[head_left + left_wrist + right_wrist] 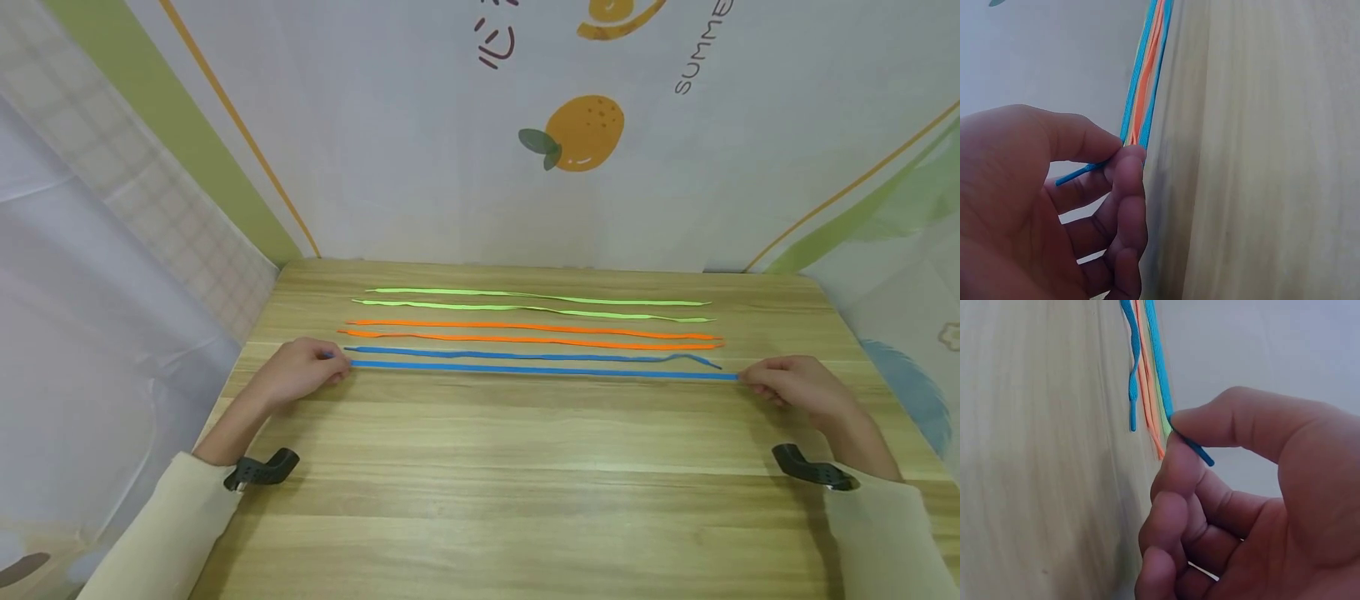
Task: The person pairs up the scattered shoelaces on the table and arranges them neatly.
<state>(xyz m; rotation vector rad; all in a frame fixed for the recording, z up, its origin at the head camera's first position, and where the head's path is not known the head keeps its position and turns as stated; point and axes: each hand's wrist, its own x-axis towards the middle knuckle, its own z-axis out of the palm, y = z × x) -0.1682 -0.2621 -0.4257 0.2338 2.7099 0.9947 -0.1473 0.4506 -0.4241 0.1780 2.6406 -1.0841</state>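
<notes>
A flat blue shoelace point(543, 369) is stretched straight between both hands. My left hand point(303, 371) pinches it near one end between thumb and fingers; its blue tip point(1072, 176) sticks out past the thumb in the left wrist view. At the other end my right hand point(802, 387) pinches it likewise, with the tip point(1200, 452) poking out in the right wrist view. Just behind lies a second blue shoelace point(517, 356), wavy toward its right end. Two orange shoelaces point(517, 329) and two light green shoelaces point(480, 306) lie beyond it in roughly parallel rows.
The wooden table point(525, 500) stretches toward me in front of the laces. A white cloth backdrop point(420, 167) with fruit prints stands along the far edge, and cloth hangs at both sides. Dark wrist mounts point(262, 469) sit at both cuffs.
</notes>
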